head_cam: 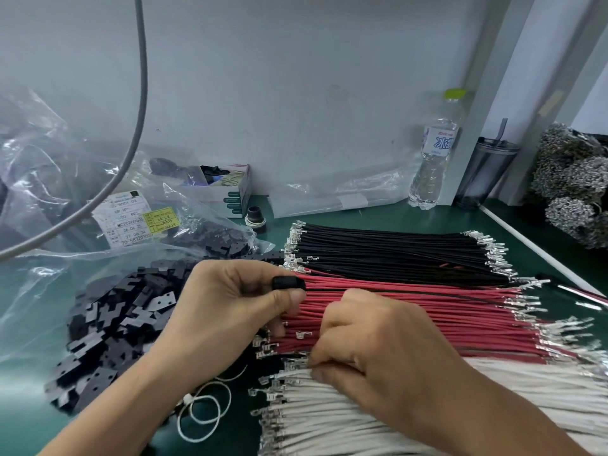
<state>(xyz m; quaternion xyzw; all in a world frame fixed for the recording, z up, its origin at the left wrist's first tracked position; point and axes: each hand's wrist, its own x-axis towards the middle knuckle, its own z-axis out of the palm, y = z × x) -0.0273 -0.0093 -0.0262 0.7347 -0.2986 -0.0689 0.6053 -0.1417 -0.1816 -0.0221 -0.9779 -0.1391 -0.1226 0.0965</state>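
Three flat bundles of short wires with metal terminals lie on the green mat: black wires (388, 251) farthest, red wires (427, 311) in the middle, white wires (362, 419) nearest. My left hand (230, 307) pinches a small black plastic housing (289, 282) between thumb and fingers, just over the left end of the red wires. My right hand (371, 353) is curled over the seam between red and white, and its fingertips pinch a white wire (289, 373) near its terminal.
A heap of flat black plastic pieces (108, 327) lies left on a clear bag. White string loops (204, 409) sit by my left wrist. Behind stand a small open box (227, 192), a water bottle (434, 153), a dark tumbler (483, 176) and metal terminal clusters (572, 189).
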